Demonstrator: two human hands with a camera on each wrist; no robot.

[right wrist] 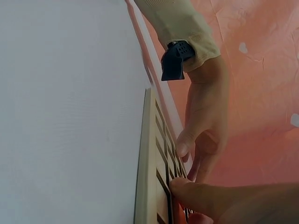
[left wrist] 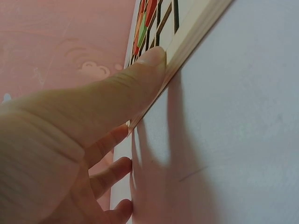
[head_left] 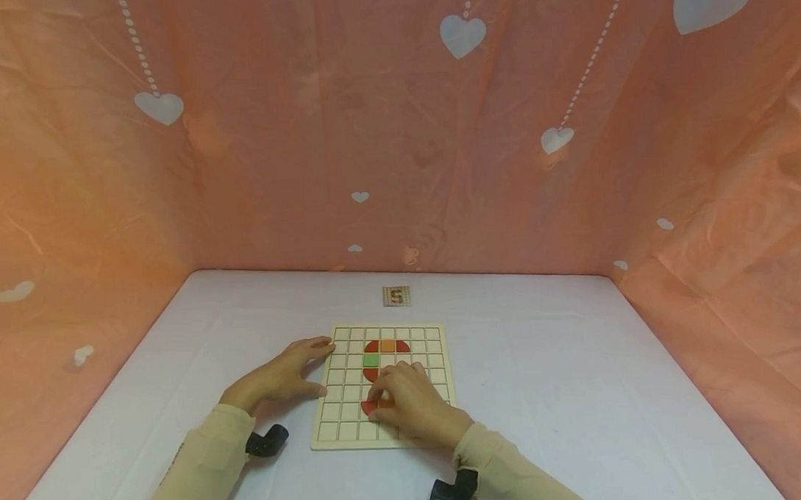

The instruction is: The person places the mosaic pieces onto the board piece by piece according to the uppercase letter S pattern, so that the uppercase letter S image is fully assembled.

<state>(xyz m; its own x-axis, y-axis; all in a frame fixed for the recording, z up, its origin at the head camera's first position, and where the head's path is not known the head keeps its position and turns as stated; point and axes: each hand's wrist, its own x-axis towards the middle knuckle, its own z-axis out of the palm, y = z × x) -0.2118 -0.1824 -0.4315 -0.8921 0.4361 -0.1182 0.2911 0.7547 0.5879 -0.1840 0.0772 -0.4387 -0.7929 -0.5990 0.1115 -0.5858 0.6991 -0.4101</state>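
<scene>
A pale wooden grid board lies on the table, with red, orange and green tiles set in some of its squares. My left hand is at the board's left edge, fingers spread. In the left wrist view its thumb touches the board's rim. Over the lower middle of the board, my right hand bends its thumb and forefinger about a red tile in a low row. An orange tile shows beside it, partly under the fingers. The right hand hides several squares.
A small square card bearing a figure like a 5 lies beyond the board. White cloth covers the table. Orange curtains with pale hearts stand along the back and both sides. Each wrist carries a black camera.
</scene>
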